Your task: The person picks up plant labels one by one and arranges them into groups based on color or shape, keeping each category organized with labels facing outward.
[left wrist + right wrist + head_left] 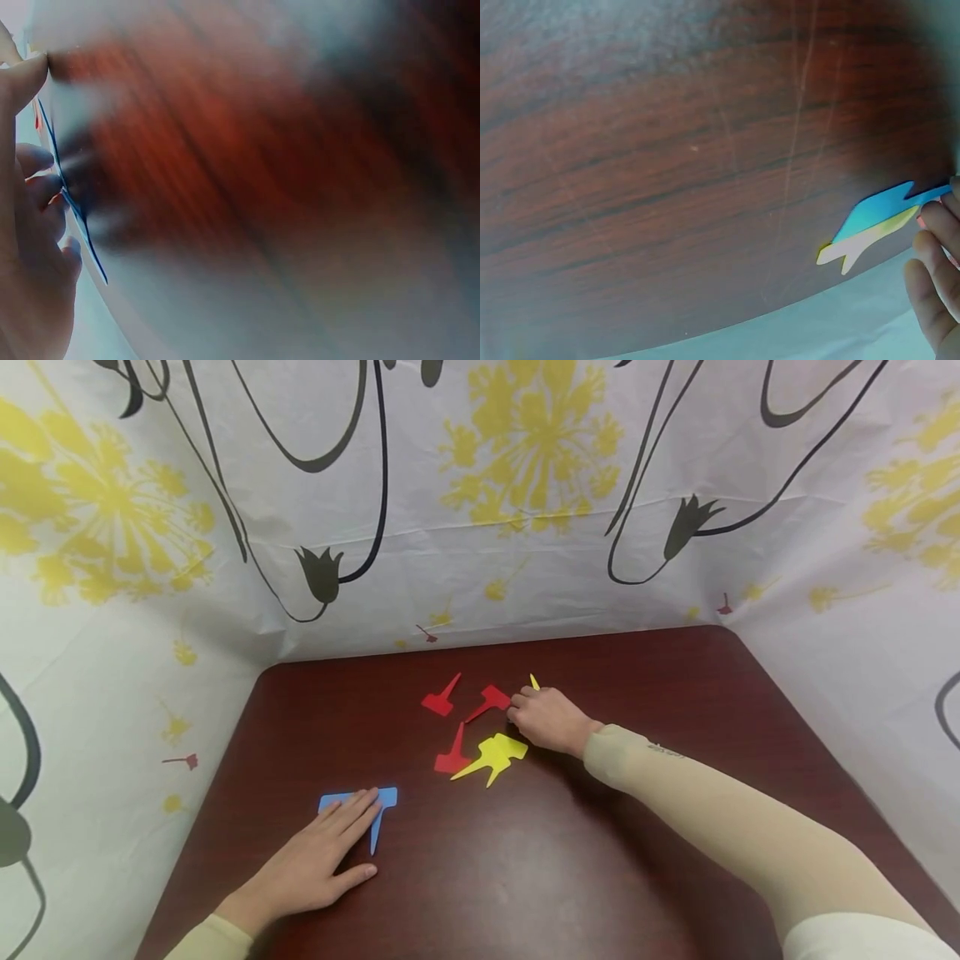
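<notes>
My left hand (318, 860) lies flat with straight fingers over blue T-shaped plant labels (386, 797); blue shows on both sides of the fingers, and one stem points toward me. From the side, in the left wrist view, a thin blue edge (79, 214) runs beneath the fingertips. Farther back, my right hand (551, 718) reaches down with curled fingers. Its fingertips pinch the stem of a blue label (877, 210) that overlaps a yellow label (847, 249). In the head view the hand hides the blue label, and only a yellow tip (534, 682) shows past the knuckles.
Several red labels lie around mid-table: one (438, 703) at the back, another (493, 697) beside my right hand, a third (452, 762) nearer. Overlapping yellow labels (495, 752) touch that third one. Patterned white cloth (480, 602) surrounds the dark wooden table (480, 877).
</notes>
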A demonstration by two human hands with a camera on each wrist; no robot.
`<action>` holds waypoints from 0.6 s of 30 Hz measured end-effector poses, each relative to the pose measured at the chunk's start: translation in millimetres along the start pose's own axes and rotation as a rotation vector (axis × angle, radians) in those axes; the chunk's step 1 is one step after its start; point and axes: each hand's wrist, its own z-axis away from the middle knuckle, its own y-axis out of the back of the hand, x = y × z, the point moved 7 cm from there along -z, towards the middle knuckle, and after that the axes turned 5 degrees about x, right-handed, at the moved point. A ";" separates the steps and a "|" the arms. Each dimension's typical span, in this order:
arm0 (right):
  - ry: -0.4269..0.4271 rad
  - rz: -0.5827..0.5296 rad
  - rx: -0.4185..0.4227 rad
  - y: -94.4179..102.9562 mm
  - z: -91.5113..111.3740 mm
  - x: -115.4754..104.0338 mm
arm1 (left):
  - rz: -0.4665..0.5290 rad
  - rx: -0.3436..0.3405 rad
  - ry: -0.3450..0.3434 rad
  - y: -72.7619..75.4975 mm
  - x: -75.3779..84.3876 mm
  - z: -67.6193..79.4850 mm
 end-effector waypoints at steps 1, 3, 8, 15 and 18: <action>0.011 0.004 0.001 0.9 -0.4 -0.7 | 0.000 -0.003 0.001 -0.8 -0.4 0.3; 0.030 0.012 0.005 2.6 -1.1 -2.1 | 0.003 -0.011 0.005 -2.0 -1.1 0.9; 0.058 0.005 0.039 8.3 -2.8 -2.7 | 0.012 -0.022 0.012 -1.8 -1.8 0.4; 0.054 -0.009 0.097 13.9 -3.6 1.0 | 0.024 -0.028 0.019 -2.1 -2.2 1.0; 0.048 -0.009 0.108 15.9 -3.4 3.6 | 0.019 -0.025 0.016 -1.2 -2.0 1.3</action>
